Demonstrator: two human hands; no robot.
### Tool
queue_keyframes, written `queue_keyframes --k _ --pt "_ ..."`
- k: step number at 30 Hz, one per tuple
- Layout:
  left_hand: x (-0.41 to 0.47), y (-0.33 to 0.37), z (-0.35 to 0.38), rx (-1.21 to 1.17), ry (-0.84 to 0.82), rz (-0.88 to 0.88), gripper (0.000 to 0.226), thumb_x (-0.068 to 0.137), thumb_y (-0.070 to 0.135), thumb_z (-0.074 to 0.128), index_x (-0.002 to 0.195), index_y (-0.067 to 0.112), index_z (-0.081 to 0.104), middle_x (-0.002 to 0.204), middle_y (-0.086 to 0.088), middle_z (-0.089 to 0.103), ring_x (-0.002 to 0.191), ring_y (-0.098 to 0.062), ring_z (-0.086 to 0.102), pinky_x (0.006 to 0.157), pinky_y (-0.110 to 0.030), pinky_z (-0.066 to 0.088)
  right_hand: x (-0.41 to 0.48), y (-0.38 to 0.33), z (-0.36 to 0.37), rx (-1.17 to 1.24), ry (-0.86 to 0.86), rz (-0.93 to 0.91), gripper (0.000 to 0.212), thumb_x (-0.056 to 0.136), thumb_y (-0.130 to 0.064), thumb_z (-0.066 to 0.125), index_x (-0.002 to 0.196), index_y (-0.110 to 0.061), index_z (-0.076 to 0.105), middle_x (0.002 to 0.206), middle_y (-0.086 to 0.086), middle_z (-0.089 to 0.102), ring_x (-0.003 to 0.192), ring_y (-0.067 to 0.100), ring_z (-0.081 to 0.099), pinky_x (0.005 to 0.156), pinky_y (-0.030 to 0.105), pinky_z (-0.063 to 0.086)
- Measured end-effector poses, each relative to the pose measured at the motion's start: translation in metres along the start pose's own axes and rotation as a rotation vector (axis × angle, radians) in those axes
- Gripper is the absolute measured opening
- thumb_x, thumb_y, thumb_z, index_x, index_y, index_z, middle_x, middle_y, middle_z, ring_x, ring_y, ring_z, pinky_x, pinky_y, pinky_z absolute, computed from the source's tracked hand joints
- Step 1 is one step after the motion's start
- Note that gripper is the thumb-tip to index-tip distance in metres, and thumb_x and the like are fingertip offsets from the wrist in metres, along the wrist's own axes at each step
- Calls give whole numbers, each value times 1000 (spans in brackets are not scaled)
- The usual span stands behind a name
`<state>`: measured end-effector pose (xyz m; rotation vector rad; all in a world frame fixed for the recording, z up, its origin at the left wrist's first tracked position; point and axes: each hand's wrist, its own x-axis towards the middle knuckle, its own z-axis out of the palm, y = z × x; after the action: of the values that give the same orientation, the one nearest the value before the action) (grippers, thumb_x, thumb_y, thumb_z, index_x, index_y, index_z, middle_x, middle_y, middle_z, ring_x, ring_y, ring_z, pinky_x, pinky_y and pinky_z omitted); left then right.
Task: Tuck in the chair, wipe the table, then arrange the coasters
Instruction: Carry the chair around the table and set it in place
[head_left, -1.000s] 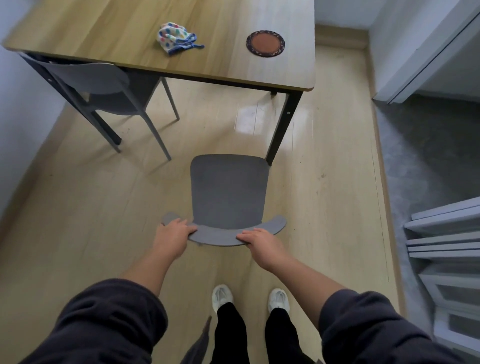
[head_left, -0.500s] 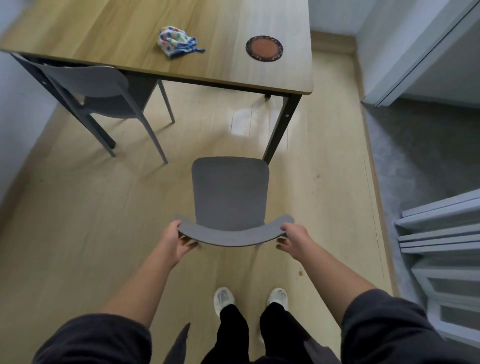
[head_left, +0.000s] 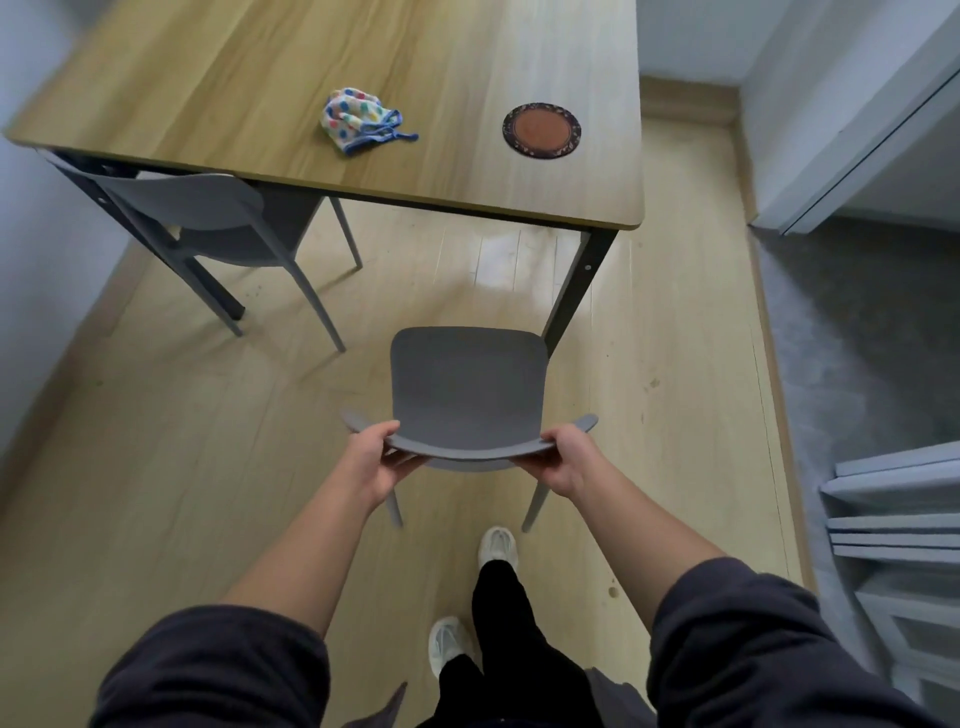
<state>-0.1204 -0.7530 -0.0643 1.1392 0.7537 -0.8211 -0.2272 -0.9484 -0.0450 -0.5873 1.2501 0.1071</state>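
A grey chair (head_left: 467, 389) stands on the wooden floor a little in front of the wooden table (head_left: 467, 171), near the table's right front leg. My left hand (head_left: 376, 457) grips the left part of the chair's curved backrest, thumb on top. My right hand (head_left: 569, 457) grips the right part the same way. On the table lie a crumpled dotted cloth (head_left: 358, 119) and one round dark coaster (head_left: 542, 129) with a brown centre, to the right of the cloth.
A second grey chair (head_left: 208, 218) is tucked under the table's left side. A wall runs along the left. Grey carpet and a door frame (head_left: 852, 156) lie to the right, with stacked pale panels (head_left: 904, 519) at the right edge. My feet stand just behind the chair.
Both hands shifted from resting on top of the backrest to gripping it from its ends. The chair and I have moved forward toward the table, one foot stepping ahead.
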Motion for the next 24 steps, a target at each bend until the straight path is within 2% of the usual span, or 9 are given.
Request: queue_keyframes --k 1,3,6,8,12,17,21,24 --pt "8 6 9 31 6 -34 13 96 5 38 89 -2 46 97 -22 55 84 -37 58 76 -50 50 4 -9 6 1 3 8 38 97 2 31 134 7 40 129 27 54 113 43 57 90 53 52" --pt "17 21 24 62 7 -54 18 95 1 33 87 -6 47 94 -23 57 81 -38 58 83 -51 48 10 -30 15 -18 12 4 38 96 3 31 132 5 42 128 26 55 113 42 58 88 51 53" --pt "31 48 52 61 -26 -56 19 95 0 33 90 -8 48 94 -24 58 85 -39 59 71 -47 50 18 -71 30 -65 -3 -16 28 96 3 34 122 2 46 117 26 58 101 41 61 66 47 59" --pt "37 65 68 63 -44 -59 18 95 1 33 93 -8 48 101 -26 58 95 -41 59 73 -48 51 22 -95 41 -89 -9 -7 20 96 3 35 111 1 48 108 25 59 92 40 63 59 47 59" --pt "47 95 95 62 -43 -66 15 95 0 33 93 -5 46 109 -27 55 116 -43 52 94 -53 47 30 -127 60 -116 -17 8 21 96 2 36 112 6 49 116 27 59 102 41 63 78 50 57" --pt "62 124 111 39 -29 -85 19 95 -1 32 108 -9 43 128 -31 47 120 -44 49 94 -55 45 40 -148 79 -98 18 15 27 95 3 39 120 4 48 117 28 59 101 42 63 62 48 58" --pt "70 138 123 9 -28 -134 18 93 -3 30 102 -10 44 131 -32 45 119 -45 48 97 -58 43 46 -165 90 -72 45 75 19 94 2 41 111 3 50 110 27 60 93 44 65 59 51 58" --pt "77 162 131 10 -37 -182 29 93 -4 30 120 -12 39 133 -33 43 121 -46 46 97 -61 39 48 -181 107 -15 77 115 11 94 3 42 101 4 51 104 28 60 88 47 65 60 54 57"
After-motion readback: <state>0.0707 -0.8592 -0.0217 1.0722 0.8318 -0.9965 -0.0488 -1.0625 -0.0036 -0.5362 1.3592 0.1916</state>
